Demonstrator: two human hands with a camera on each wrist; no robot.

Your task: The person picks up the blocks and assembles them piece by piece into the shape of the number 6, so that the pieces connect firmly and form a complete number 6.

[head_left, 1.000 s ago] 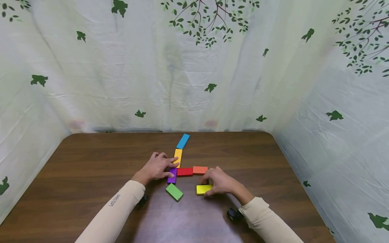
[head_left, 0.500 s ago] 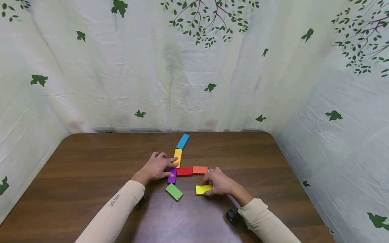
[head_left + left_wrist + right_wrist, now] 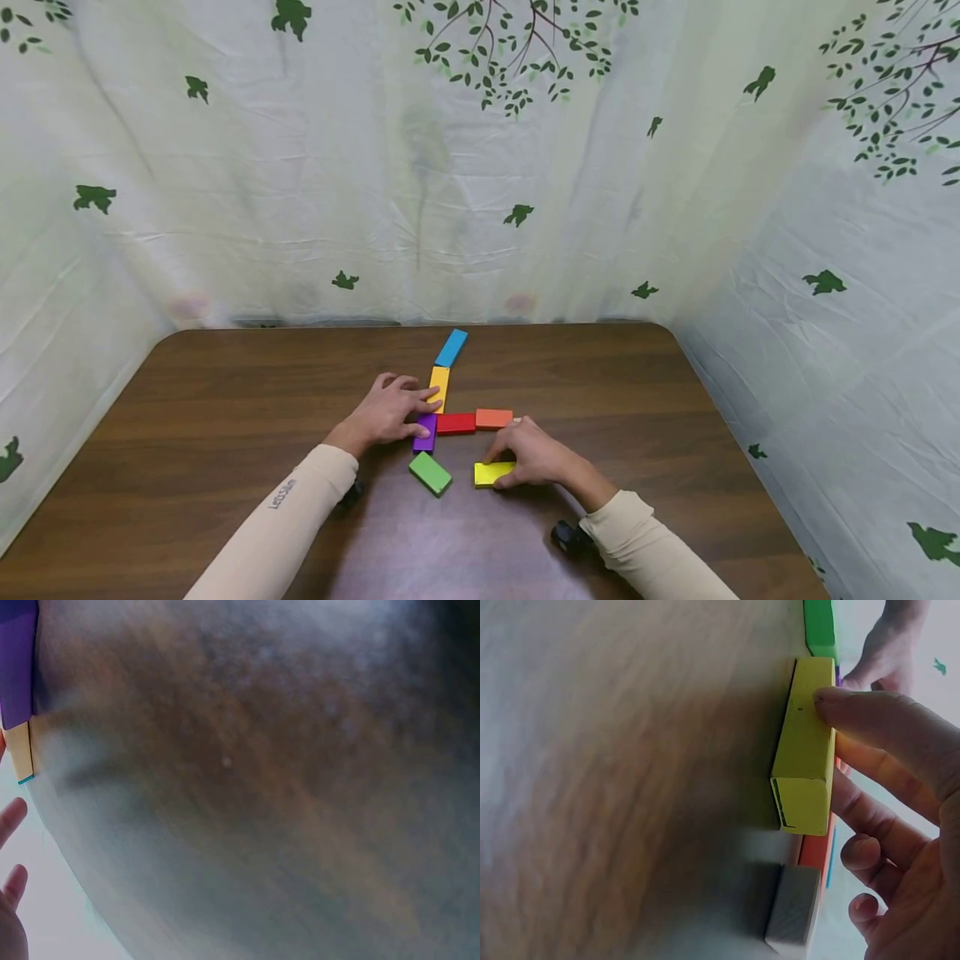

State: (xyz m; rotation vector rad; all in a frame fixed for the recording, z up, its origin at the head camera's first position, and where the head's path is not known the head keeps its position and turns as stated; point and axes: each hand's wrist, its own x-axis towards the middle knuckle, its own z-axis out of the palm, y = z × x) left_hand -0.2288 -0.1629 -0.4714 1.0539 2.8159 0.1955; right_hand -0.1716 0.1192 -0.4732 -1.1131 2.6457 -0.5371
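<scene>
My right hand (image 3: 534, 454) pinches a yellow block (image 3: 491, 475) between thumb and fingers, low over or on the table. In the right wrist view my thumb presses the yellow block's (image 3: 804, 735) side. My left hand (image 3: 386, 410) rests with fingertips on an amber block (image 3: 441, 382) and thumb on a purple block (image 3: 424, 440). A red block (image 3: 456, 424) adjoins the purple one, with an orange block (image 3: 494, 419) at its right end. Beyond the amber block lies a blue block (image 3: 452, 347). A green block (image 3: 431, 474) sits tilted below the purple one.
A pale grey block (image 3: 793, 906) stands near the orange one, mostly hidden by my right hand in the head view. The brown wooden table (image 3: 247, 400) ends at a white curtain (image 3: 360, 183) with leaf prints on its far side.
My right hand has moved slightly left and toward me with the yellow block, nearer the green block. The left hand and the other blocks have stayed in place.
</scene>
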